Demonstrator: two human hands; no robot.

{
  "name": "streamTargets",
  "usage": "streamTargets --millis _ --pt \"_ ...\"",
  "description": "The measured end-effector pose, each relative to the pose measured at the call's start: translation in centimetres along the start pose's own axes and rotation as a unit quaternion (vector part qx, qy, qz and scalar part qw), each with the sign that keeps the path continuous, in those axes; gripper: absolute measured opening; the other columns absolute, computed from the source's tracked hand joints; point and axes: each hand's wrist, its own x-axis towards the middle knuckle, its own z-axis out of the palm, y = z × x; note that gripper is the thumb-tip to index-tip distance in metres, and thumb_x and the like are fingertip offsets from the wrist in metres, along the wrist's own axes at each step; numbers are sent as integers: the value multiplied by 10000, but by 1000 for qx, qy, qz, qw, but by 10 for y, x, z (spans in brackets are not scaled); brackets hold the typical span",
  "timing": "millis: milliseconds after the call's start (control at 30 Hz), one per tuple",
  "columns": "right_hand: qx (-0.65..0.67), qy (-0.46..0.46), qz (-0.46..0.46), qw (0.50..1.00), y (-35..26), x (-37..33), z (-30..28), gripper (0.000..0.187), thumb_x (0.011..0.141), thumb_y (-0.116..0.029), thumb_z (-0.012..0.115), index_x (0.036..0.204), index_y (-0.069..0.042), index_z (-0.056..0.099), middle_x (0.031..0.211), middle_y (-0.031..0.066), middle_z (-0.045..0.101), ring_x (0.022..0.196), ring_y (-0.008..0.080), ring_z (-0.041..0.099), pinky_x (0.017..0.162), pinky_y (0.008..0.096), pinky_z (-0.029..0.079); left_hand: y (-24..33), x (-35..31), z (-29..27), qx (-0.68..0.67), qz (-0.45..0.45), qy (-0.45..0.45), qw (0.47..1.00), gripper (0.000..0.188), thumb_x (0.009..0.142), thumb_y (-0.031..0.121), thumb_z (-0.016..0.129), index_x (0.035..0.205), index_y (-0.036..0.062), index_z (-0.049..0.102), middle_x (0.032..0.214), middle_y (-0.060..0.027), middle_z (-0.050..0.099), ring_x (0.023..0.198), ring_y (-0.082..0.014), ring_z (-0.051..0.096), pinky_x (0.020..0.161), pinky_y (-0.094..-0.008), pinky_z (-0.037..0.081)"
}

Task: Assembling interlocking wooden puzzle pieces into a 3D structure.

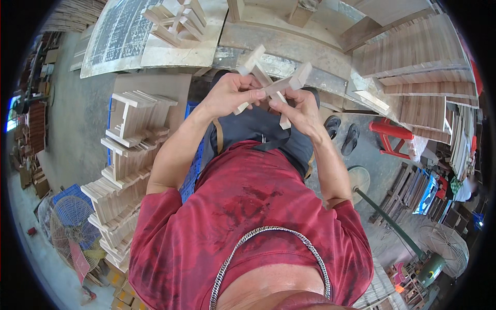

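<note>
Left hand pinching X-shaped wooden frame near crossing; right hand clamped on same frame, other side. Frame held above lap, near workbench. Stacked wooden pieces at left.

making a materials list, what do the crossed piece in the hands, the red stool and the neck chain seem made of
Crossed piece: wood, seemingly unfinished; pale, matte faces with no visible gloss.
Red stool: probably moulded plastic, smooth; the colour is bright and even.
Neck chain: likely metal, polished and silver-toned; its links catch highlights, though which metal can't be told.
</note>
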Motion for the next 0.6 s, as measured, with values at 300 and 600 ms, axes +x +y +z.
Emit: streamTargets --millis 300,600 --pt "-22 -13 16 1000 1 -2 0 369 900 -274 788 1111 23 731 821 35 710 695 61 582 606 252 474 5 -1 6 101 61 3 993 369 914 136 728 1236 -25 644 1016 -109 750 927 -155 692 873 -328 542" --pt "73 146 -60 985 -3 -6 12 334 891 -272 798 994 35 718 792 42 687 687 69 587 580 263 464 19 -5 34 132 182 88 970 288 859 69 769 1113 -22 668 1016 -64 709 908 -119 627 822 -307 522"
